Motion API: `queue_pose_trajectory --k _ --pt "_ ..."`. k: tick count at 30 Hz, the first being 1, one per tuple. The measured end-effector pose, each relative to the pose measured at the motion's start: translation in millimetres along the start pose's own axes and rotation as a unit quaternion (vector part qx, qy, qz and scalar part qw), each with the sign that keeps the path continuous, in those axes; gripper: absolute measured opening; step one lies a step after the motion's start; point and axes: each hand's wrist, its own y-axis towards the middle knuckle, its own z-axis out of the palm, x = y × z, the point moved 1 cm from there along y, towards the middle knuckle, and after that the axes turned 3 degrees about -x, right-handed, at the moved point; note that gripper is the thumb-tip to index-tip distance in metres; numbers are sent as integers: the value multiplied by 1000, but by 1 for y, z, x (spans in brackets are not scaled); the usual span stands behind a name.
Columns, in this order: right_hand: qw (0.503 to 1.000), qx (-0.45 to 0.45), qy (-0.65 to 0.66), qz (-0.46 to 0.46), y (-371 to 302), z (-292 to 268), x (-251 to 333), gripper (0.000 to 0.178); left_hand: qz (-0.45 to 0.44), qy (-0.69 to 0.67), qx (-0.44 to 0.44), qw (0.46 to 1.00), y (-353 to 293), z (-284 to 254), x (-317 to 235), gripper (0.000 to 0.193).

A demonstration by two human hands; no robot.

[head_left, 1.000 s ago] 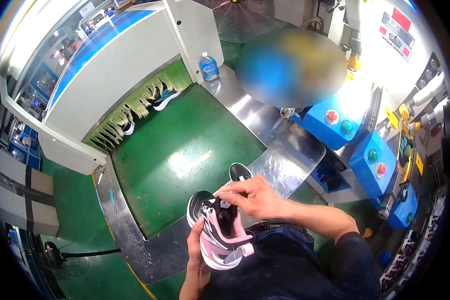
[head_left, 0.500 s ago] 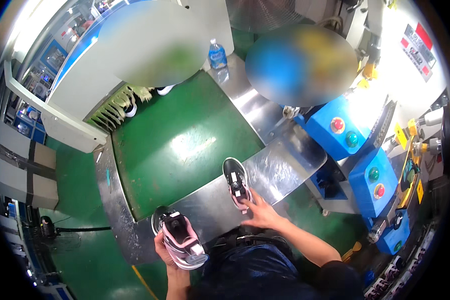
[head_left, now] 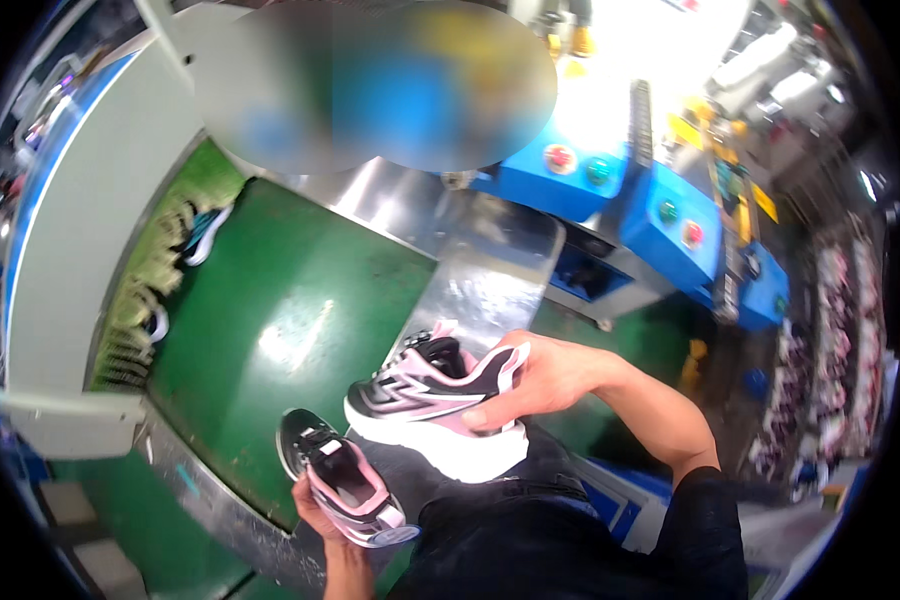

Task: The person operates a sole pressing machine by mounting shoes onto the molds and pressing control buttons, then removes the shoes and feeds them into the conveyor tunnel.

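A black and pink sneaker with a thick white sole is tilted on its side in front of me. My right hand grips it at the heel, thumb along the near side above the sole. Lower left, a second black and pink sneaker points away from me, its opening facing up. The fingers of my left hand are wrapped round its left side; the rest of that hand is partly hidden under the shoe. Both shoes are held above the metal ledge.
Blue control boxes with red and green buttons stand at the upper right. Racks of shoes line the far right. A pale machine panel rises on the left, beside a green fringed mat. The floor is green.
My right hand has taken hold of the sneaker that stood on the ledge and lifted it, turning it sideways. The left sneaker stays in my left hand. My view has swung right.
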Motion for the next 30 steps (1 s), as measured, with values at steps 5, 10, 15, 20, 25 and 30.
queue_pose_trajectory --k 5,10,15,20,25,30 --pt "990 -58 -128 24 -28 30 35 24 -66 76 84 991 30 33 -15 55" --pt "932 -263 -229 -100 -72 66 4 31 -102 139 172 970 32 69 12 57" --pt "796 -534 -91 -268 -114 159 -84 33 -253 218 252 908 23 81 58 68" --pt "619 -749 -113 -209 -201 250 -126 37 -472 346 380 716 -25 96 137 72" --pt "497 -865 -46 45 -317 423 -141 35 -664 399 455 440 -110 97 197 76" --pt "53 -930 7 364 -313 548 -140 30 -845 310 297 319 -243 68 240 86"
